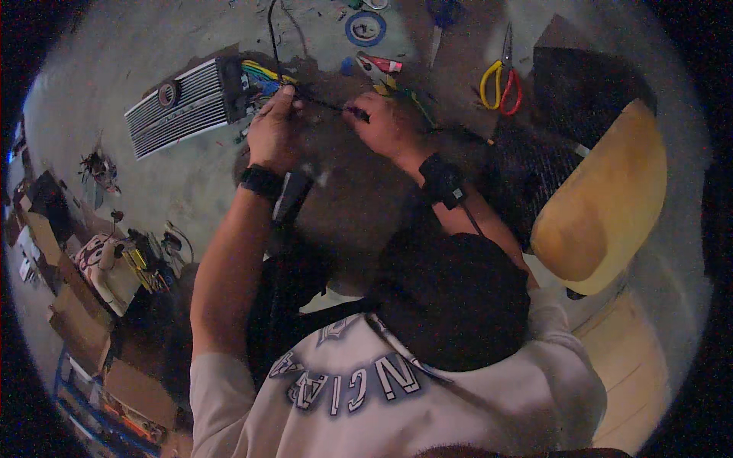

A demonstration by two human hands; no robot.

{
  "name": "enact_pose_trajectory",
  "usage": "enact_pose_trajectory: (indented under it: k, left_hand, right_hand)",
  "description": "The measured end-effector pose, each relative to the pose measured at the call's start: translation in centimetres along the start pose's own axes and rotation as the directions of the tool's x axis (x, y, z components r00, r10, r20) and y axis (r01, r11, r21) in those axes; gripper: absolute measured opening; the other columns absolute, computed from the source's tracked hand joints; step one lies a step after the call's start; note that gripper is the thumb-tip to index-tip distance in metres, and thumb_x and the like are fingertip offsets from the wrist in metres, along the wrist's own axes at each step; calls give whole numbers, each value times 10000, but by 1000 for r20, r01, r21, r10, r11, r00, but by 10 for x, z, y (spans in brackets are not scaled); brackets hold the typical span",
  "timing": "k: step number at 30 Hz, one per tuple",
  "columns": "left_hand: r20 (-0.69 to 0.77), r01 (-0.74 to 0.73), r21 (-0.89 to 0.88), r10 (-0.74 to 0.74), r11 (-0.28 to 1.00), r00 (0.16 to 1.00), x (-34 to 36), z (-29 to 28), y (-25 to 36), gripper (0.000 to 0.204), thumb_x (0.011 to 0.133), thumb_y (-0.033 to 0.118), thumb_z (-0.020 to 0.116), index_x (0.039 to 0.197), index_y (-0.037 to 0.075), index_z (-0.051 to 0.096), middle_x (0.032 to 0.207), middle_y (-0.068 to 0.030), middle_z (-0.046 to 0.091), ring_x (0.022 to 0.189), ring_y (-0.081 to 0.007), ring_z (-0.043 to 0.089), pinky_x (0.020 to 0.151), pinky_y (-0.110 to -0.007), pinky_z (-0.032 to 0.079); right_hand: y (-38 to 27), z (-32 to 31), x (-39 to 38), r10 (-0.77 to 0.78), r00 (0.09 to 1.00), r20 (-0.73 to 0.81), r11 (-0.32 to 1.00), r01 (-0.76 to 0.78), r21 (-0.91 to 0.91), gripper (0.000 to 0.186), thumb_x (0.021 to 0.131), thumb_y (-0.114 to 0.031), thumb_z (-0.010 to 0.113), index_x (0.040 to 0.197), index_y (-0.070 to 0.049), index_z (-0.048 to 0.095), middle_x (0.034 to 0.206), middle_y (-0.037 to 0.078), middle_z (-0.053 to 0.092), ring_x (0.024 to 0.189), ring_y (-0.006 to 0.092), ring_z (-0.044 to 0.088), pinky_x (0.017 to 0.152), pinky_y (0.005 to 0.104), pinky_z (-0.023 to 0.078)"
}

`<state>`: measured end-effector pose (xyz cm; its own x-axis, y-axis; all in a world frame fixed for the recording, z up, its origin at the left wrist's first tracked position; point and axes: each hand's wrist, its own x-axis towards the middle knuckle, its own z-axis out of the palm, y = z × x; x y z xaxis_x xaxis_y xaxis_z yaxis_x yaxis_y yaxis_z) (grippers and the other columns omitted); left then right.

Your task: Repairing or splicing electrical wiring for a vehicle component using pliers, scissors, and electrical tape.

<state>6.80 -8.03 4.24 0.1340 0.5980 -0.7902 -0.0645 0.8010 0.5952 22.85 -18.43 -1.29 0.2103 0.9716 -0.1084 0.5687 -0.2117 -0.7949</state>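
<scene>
My left hand [275,130] is closed on a thin black cable [309,101] beside a bundle of yellow, green and blue wires [263,75] at the end of a finned aluminium unit [177,107] with a dark ring [168,87] on it. My right hand [389,126] grips the same black cable farther along, with a small dark piece at its fingertips, too small to name. Just beyond that hand lies a tool with red handles [387,66], partly over more coloured wires.
Tape rolls [365,28], scissors with yellow and red handles [500,85] and a blue-handled tool [444,14] lie ahead. A tan cushioned seat [592,214] and dark ribbed object [519,183] are at right. Cardboard boxes [141,393] and a tool pile [143,267] line the left.
</scene>
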Motion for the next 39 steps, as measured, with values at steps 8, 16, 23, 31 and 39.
enact_pose_trajectory:
  k: [8, 16, 23, 31, 39]
  left_hand:
    - [35, -103, 115, 99, 988, 994, 17, -19, -12, 229, 852, 232, 692, 1013, 82, 630, 809, -3, 598, 691, -104, 548, 593, -250, 457]
    - [60, 40, -103, -34, 994, 998, 29, -32, -22, 250, 860, 241, 677, 1043, 79, 626, 833, -13, 610, 757, -130, 567, 688, -294, 470]
    - [-23, 149, -58, -150, 987, 988, 2, -3, 0, 329, 854, 260, 677, 1107, 59, 613, 872, -40, 635, 779, -153, 572, 715, -355, 471]
    - [81, 37, -127, -27, 991, 996, 21, -30, -22, 351, 861, 263, 673, 1131, 49, 604, 907, -38, 631, 803, -156, 581, 693, -314, 476]
    - [-26, -16, -12, 15, 1000, 1000, 11, -12, -14, 316, 865, 244, 666, 1101, 42, 611, 907, -28, 626, 778, -153, 590, 680, -285, 480]
  right_hand:
    - [12, -7, -12, 157, 976, -150, 965, -119, 234, 192, 807, -177, 668, 911, -15, 664, 920, 137, 656, 827, 304, 630, 719, 365, 488]
    - [33, -37, 0, 52, 952, -301, 929, -157, -336, 459, 722, -309, 761, 1057, -37, 607, 1051, 154, 560, 991, 331, 549, 827, 398, 463]
    - [33, -43, -2, 32, 984, -177, 887, -109, -449, 491, 683, -280, 763, 1051, -9, 584, 1018, 156, 561, 973, 345, 542, 835, 424, 459]
    - [24, -54, 6, 172, 953, -250, 887, -260, -381, 471, 675, -273, 739, 1022, 4, 585, 1018, 190, 558, 972, 362, 544, 818, 429, 464]
    - [41, -72, 14, 400, 879, -260, 831, -467, -303, 635, 678, -286, 760, 1174, 19, 509, 1197, 236, 516, 1124, 413, 488, 946, 474, 420]
